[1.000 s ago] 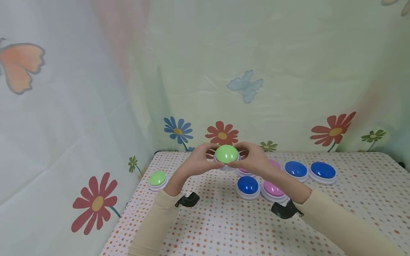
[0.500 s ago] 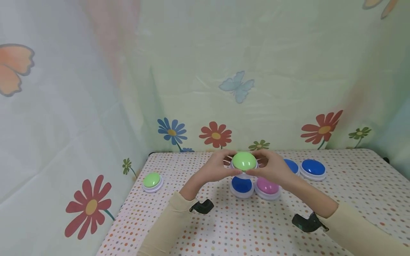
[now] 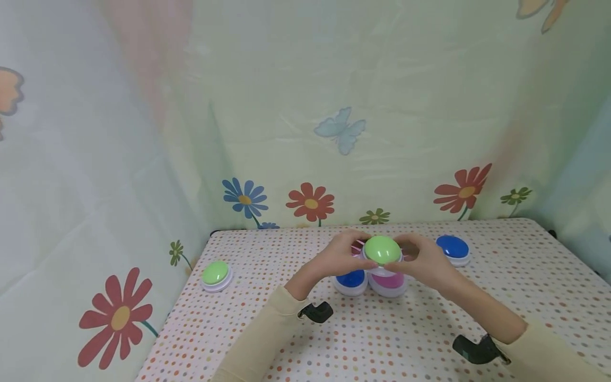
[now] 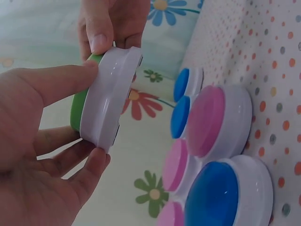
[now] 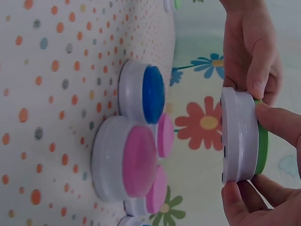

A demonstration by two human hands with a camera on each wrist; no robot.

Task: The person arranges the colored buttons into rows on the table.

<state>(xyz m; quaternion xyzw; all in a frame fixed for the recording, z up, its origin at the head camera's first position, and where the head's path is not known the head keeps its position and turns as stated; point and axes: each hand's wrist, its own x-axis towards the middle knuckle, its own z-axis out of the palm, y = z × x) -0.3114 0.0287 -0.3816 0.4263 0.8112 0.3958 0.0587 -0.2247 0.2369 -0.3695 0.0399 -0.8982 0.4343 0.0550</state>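
Between both hands, a round push button with a green dome (image 3: 383,250) and white base is held up above the table, the wrist views showing air beneath it. My left hand (image 3: 340,255) grips one side of the white base (image 4: 107,96), thumb at the dome's edge and fingers under the rim. On the opposite side my right hand (image 3: 422,261) grips it the same way. Below and behind it on the table sit pink buttons (image 4: 205,121) and blue buttons (image 4: 212,195), close together; in the head view the hands and green button hide part of them.
A second green button (image 3: 215,272) stands alone at the table's left. A blue button (image 3: 452,247) sits to the right of the hands. The dotted tablecloth (image 3: 334,339) reaches a flowered curtain (image 3: 267,132) at the back.
Both hands have carried the green button rightward, over the cluster of pink and blue buttons. The head view has turned slightly to the right. The grip looks the same.
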